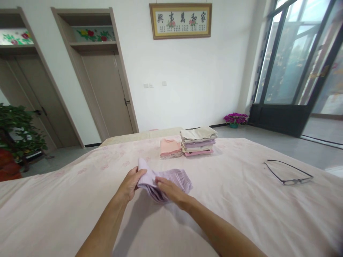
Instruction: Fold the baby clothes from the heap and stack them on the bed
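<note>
A folded lavender garment (pixel 171 175) lies partly lifted off the pink bedspread, its right end gathered like an elastic waistband. My left hand (pixel 133 182) is closed on its raised left end, thumb in front and the other fingers mostly behind the cloth. Across the middle of the garment my right hand (pixel 168 188) rests with fingers stretched out on the fabric. Just beyond are a small pile of folded peach cloth (pixel 170 147) and, touching its right side, a taller stack of folded clothes (pixel 198 141) in cream, lavender and pink.
The pale pink bedspread (pixel 230 214) has soft wrinkles. A pair of eyeglasses (pixel 291 175) lies on it at the right. Beyond the bed are a potted purple flower (pixel 234 119), brown doors (pixel 104 85) and a dark-framed glass door (pixel 286 71). Leafy greenery (pixel 18 128) stands at the left.
</note>
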A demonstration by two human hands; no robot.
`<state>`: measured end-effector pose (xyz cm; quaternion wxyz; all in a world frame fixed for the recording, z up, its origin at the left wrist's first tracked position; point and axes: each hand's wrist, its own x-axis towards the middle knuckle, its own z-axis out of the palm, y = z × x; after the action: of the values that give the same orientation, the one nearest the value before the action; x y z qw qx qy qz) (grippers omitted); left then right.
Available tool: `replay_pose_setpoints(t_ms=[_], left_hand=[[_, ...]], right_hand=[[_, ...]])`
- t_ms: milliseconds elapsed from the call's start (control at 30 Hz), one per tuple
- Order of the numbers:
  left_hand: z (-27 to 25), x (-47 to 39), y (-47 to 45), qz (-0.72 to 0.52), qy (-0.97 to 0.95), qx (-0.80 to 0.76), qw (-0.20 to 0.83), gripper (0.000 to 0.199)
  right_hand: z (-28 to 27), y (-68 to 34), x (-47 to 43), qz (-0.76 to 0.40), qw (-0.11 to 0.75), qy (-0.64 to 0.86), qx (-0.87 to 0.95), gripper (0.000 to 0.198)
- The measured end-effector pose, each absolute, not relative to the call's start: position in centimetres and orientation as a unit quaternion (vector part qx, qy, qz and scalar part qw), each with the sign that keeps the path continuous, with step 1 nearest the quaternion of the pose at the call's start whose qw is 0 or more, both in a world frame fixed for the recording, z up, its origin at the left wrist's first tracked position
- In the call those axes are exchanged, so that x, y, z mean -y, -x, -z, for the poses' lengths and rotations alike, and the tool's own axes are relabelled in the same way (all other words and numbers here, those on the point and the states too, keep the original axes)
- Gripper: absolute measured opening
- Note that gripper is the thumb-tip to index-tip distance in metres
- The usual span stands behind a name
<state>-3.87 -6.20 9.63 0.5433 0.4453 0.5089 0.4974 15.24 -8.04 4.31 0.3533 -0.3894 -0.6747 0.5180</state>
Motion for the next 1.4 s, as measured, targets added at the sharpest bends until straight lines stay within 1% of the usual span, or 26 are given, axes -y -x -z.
replay_pose_setpoints(t_ms=[67, 100, 133, 200, 267, 333, 367, 467, 500, 533, 567, 633, 700, 767, 867, 933, 1000, 1067, 1167, 1267, 1400], left_hand=[[-10.3, 6.2, 1.1, -0.49, -0.476, -0.499, 0.532, 0.046], [-10.5, 6.2, -0.3, -0.48, -0.489, -0.496, 0.533, 0.048], [-10.6, 6.1, -1.7, -0.463, -0.501, -0.492, 0.541, 0.049], [-10.4, 5.9, -3.8, -0.413, -0.522, -0.476, 0.575, 0.049], [-9.9, 5.6, -5.0, -0.374, -0.539, -0.461, 0.598, 0.043], [-9.1, 5.1, -5.3, -0.377, -0.556, -0.474, 0.568, 0.037], [-8.7, 4.8, -5.3, -0.394, -0.571, -0.493, 0.525, 0.034], [-6.9, 3.9, -5.0, -0.444, -0.643, -0.533, 0.325, 0.034], [-6.2, 3.7, -5.0, -0.441, -0.669, -0.533, 0.273, 0.036], [-5.4, 3.5, -5.1, -0.428, -0.69, -0.53, 0.244, 0.037], [-4.7, 3.4, -5.3, -0.412, -0.702, -0.529, 0.239, 0.039], [-3.2, 3.2, -5.7, -0.396, -0.693, -0.54, 0.267, 0.043], [-2.0, 3.2, -6.1, -0.417, -0.661, -0.554, 0.287, 0.045], [-1.4, 3.2, -6.3, -0.445, -0.638, -0.557, 0.292, 0.047], [-1.6, 3.4, -5.8, -0.48, -0.622, -0.543, 0.296, 0.049], [-2.2, 3.6, -5.3, -0.498, -0.626, -0.526, 0.29, 0.049], [-2.9, 3.7, -4.8, -0.501, -0.639, -0.52, 0.266, 0.048], [-3.3, 3.8, -4.7, -0.468, -0.667, -0.536, 0.22, 0.05], [-3.1, 3.9, -5.3, -0.347, -0.734, -0.57, 0.126, 0.052], [-2.2, 4.3, -6.5, -0.24, -0.787, -0.567, 0.039, 0.052], [-1.1, 5.1, -7.4, -0.188, -0.807, -0.56, -0.032, 0.052]], right_hand=[[-6.1, -16.6, 7.2, -0.649, 0.393, 0.364, 0.54, 0.065], [-6.8, -17.4, 6.9, -0.69, 0.402, 0.347, 0.492, 0.068], [-7.4, -18.2, 6.5, -0.715, 0.406, 0.332, 0.462, 0.071], [-8.1, -19.7, 6.0, -0.725, 0.41, 0.329, 0.445, 0.072], [-7.9, -20.5, 5.5, -0.695, 0.417, 0.375, 0.45, 0.067], [-7.2, -20.9, 5.2, -0.649, 0.425, 0.441, 0.451, 0.062], [-6.8, -21.0, 5.0, -0.629, 0.429, 0.468, 0.449, 0.064], [-5.9, -21.1, 4.5, -0.602, 0.438, 0.498, 0.445, 0.072], [-5.8, -21.2, 4.4, -0.599, 0.438, 0.498, 0.448, 0.073], [-5.8, -21.2, 4.3, -0.596, 0.436, 0.501, 0.451, 0.073], [-5.8, -21.3, 4.3, -0.593, 0.43, 0.504, 0.457, 0.07], [-5.9, -21.3, 4.2, -0.586, 0.412, 0.514, 0.472, 0.06], [-5.7, -21.1, 4.2, -0.573, 0.399, 0.526, 0.485, 0.055], [-5.1, -20.6, 4.2, -0.532, 0.387, 0.555, 0.508, 0.063], [-4.1, -20.0, 4.0, -0.41, 0.359, 0.602, 0.583, 0.079], [-3.8, -19.9, 3.9, -0.361, 0.349, 0.609, 0.615, 0.08], [-3.9, -20.1, 3.8, -0.369, 0.355, 0.602, 0.613, 0.078], [-4.4, -20.7, 3.7, -0.379, 0.361, 0.597, 0.609, 0.078], [-5.2, -22.1, 3.2, -0.375, 0.357, 0.602, 0.608, 0.079], [-5.1, -23.3, 2.7, -0.357, 0.332, 0.621, 0.613, 0.08], [-4.2, -24.4, 2.2, -0.327, 0.283, 0.646, 0.629, 0.074]])
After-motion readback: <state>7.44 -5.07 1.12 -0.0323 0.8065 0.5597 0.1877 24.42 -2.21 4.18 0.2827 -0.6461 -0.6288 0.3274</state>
